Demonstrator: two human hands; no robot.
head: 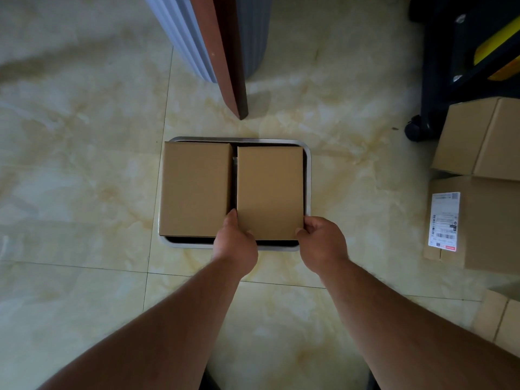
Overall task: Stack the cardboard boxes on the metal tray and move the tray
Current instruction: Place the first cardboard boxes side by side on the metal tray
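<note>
The floor (84, 164) is glossy cream tile with yellow veining and thin grout lines; the room is dim. A red-brown wooden edge (225, 57) comes down from the top of the view, with a ribbed grey bin (253, 38) behind it. At upper right stands a black wheeled frame (439, 80) carrying something yellow.

The tray (308, 170) — metal, rectangular, with rounded corners — lies flat on the floor at centre. Two cardboard boxes sit in it side by side, filling nearly all of it. The left box (195, 190) overhangs the tray's left rim. The right box (270, 190) sits just inside the right rim. A narrow dark gap separates the two boxes.

The left hand (235, 243) grips the near left corner of the right box, with its thumb reaching into the gap between the boxes. The right hand (323, 240) grips the near right corner, fingers curled over the edge. Both hands are closed on this box. Whether the box rests fully on the tray floor cannot be told.

Open tile surrounds the tray on the left, the near side and the far side up to the wooden edge. To the right, well apart from the tray, more boxes are stacked: a plain one (484, 142) above a labelled one (478, 220), and another (501, 319) at the lower right edge.
</note>
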